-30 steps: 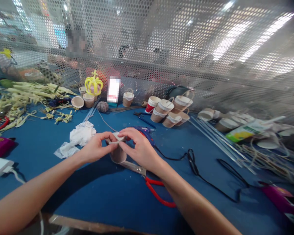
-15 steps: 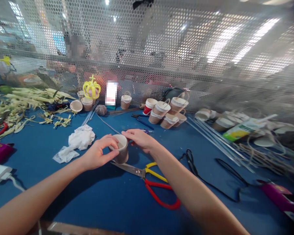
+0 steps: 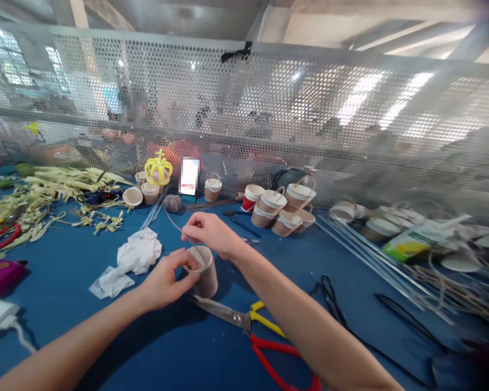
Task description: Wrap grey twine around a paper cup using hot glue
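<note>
A small brown paper cup (image 3: 206,278) stands upright on the blue table (image 3: 179,347). My left hand (image 3: 167,279) grips the cup's left side, fingers curled round the rim. My right hand (image 3: 212,233) hovers just above and behind the cup, pinching a thin grey string (image 3: 178,229). The string runs back to a ball of twine (image 3: 172,203) near the mesh wall. Scissors with red and yellow handles (image 3: 252,331) lie just in front of the cup.
A crumpled white tissue (image 3: 136,255) lies left of the cup. A cluster of finished cups (image 3: 283,206) sits by the perforated metal screen (image 3: 244,119). Palm leaf strips (image 3: 44,190) fill the far left. Black cables (image 3: 342,320) and thin rods (image 3: 362,244) lie to the right.
My right hand let go of the cup's rim, reached back, and now lifts a string over the cup. My left hand stays on the cup. The view tilted upward.
</note>
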The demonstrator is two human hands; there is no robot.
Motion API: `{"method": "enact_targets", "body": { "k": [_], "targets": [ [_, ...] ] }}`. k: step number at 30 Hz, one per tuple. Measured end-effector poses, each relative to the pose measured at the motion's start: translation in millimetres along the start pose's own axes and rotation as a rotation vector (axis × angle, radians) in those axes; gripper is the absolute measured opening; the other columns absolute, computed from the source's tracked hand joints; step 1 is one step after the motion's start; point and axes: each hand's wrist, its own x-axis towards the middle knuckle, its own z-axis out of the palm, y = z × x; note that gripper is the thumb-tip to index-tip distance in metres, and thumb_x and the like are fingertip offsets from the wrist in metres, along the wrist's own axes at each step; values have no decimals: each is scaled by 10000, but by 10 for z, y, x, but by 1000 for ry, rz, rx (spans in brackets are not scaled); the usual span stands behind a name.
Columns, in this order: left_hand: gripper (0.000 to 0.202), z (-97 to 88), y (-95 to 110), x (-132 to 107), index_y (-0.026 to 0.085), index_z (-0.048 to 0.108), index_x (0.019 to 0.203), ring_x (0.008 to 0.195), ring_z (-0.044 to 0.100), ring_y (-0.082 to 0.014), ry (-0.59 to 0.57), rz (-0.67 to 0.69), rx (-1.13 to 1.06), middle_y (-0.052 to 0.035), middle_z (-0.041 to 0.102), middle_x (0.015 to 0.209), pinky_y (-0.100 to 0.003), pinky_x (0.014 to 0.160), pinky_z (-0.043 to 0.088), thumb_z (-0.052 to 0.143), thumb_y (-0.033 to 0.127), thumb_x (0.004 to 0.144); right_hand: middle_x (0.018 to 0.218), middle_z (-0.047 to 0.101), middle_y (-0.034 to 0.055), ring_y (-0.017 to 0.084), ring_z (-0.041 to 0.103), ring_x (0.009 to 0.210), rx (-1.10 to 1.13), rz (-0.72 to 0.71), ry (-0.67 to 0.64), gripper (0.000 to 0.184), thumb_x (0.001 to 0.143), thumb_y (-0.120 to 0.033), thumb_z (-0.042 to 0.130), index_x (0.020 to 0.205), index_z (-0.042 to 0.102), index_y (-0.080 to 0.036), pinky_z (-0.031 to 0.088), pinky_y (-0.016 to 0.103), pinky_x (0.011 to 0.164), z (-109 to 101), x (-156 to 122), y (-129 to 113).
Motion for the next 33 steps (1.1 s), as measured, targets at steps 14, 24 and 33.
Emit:
{"method": "enact_targets", "body": {
  "k": [14, 24, 33],
  "targets": [
    [164, -5, -40, 52, 157, 479, 678, 666, 475, -130, 95, -182, -195, 2, 515, 672, -249, 655, 404, 499, 289, 772, 646, 606, 15, 146, 551, 621, -595, 24, 220, 131, 757, -221, 476, 690, 582, -181, 375, 259, 583, -569, -22, 249],
    [161, -108, -21, 59, 160, 494, 682, 630, 453, -125, -11, -243, -58, 15, 508, 657, -225, 587, 366, 500, 304, 752, 668, 568, 76, 241, 567, 682, -734, 404, 422, 162, 565, -149, 623, 528, 476, -205, 381, 321, 596, -689, -596, 940],
    [133, -101, -37, 69, 146, 527, 684, 703, 489, -143, -16, -257, -35, 9, 539, 696, -240, 671, 386, 520, 270, 732, 733, 635, 49, 179, 608, 676, -442, 381, 494, 183, 689, -283, 546, 826, 523, -163, 452, 259, 576, -649, -706, 642]
  ]
}}
